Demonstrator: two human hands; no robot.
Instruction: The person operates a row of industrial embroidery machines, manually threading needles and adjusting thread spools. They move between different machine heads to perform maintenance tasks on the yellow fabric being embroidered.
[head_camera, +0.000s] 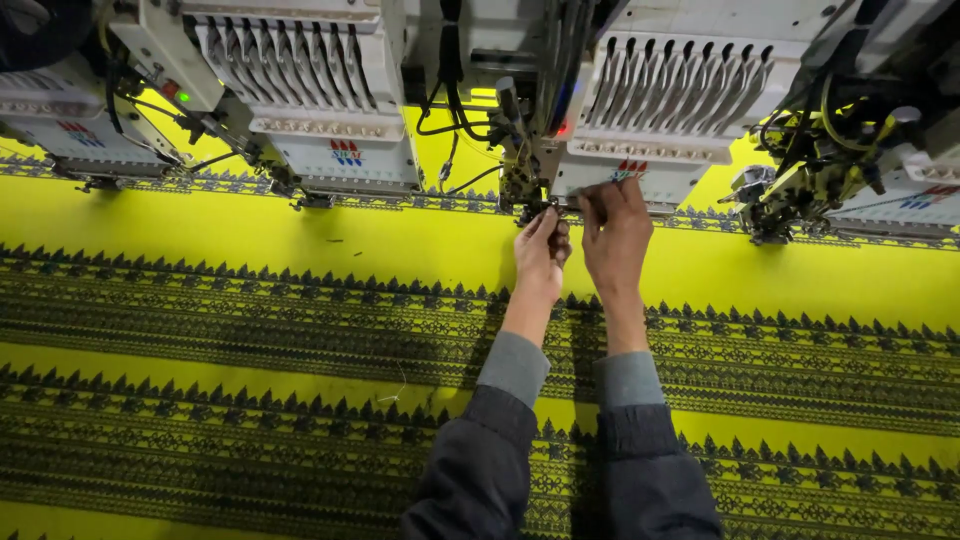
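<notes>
Sleeves (560, 470) of dark grey cloth, with lighter grey cuffs, are seen nearest the camera, rising from the lower edge of the view. Both forearms are extended away from the body over the yellow fabric (250, 240), which is stretched flat beneath the machine and carries dark embroidered bands running left to right.

Beyond the cuffs, the left hand (542, 250) and the right hand (616, 232) are held close together, almost touching, at the far edge of the fabric. The left hand is curled, with its fingertips pinched at the needle area (533, 207); something thin, probably a thread, appears to be gripped, but it is too small to be confirmed. The right hand is raised slightly higher, its fingers bent and closed against the lower edge of the embroidery head (660, 110); whether anything is held in it cannot be told.

The needle area lies directly ahead of the left hand and just to the left of the right hand, so the left hand is the nearer of the two. Its long axis is upright, at a right angle to the fabric surface, and it is met from below and in front.

Farther off, a second embroidery head (320, 100) is mounted to the left, well apart from both hands, and black cables (450, 90) hang between the two heads.
</notes>
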